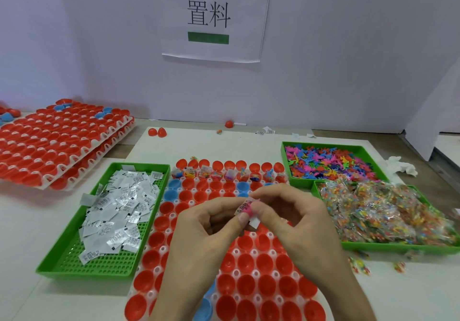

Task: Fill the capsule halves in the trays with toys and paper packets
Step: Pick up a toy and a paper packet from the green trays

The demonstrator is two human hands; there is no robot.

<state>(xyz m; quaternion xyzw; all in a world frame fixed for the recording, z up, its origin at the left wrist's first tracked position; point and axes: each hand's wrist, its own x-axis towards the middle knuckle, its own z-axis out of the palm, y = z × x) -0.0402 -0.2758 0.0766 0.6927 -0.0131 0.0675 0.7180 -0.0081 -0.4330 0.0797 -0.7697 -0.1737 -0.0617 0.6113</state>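
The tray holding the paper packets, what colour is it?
The tray is green; head view shows it best.

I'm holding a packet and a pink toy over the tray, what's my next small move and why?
Probably lower the paper packet and pink toy into an empty capsule half just nearer than the filled row: both your left hand and right hand pinch them together, and the nearer halves look empty.

A white tray [254, 252] at near centre holds red and a few blue capsule halves [245, 262], open side up; one far row [214, 174] carries toys and packets. Paper packets [117, 211] heap in the left green tray [104, 263]. Loose coloured toys [326, 161] fill the far-right green tray [323, 144]. A single packet [245, 206] and a pink toy [248, 212] sit pinched between the left hand [211, 223] and the right hand [286, 211].
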